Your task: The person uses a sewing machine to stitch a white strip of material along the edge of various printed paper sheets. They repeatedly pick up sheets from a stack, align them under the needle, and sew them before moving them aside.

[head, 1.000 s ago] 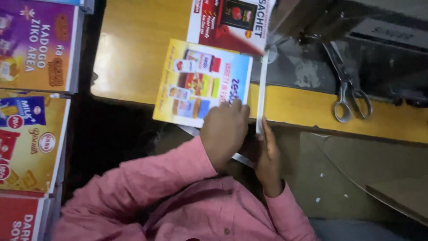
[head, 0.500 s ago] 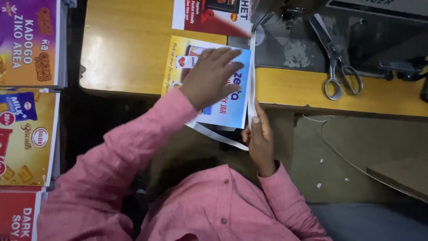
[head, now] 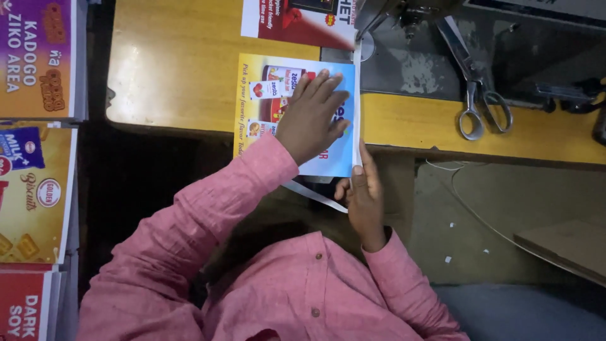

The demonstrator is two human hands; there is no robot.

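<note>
My left hand (head: 312, 115) lies flat, fingers spread, on a printed yellow and blue poster (head: 259, 110) that rests on the wooden table (head: 170, 63) and hangs over its near edge. My right hand (head: 363, 196) pinches the near end of a narrow white strip (head: 356, 95) that runs along the poster's right edge toward the sewing machine (head: 404, 12). Another white strip (head: 312, 194) hangs below the poster near my right hand. Both sleeves are pink.
A red printed sheet (head: 297, 22) lies further back on the table. Metal scissors (head: 476, 95) rest on the machine bed to the right. Stacks of printed posters (head: 35, 183) fill the left side. A board (head: 562, 246) lies on the floor at right.
My left hand slid forward from the poster's near edge onto its middle. The poster has shifted further onto the table, and my right hand has stayed on the strip.
</note>
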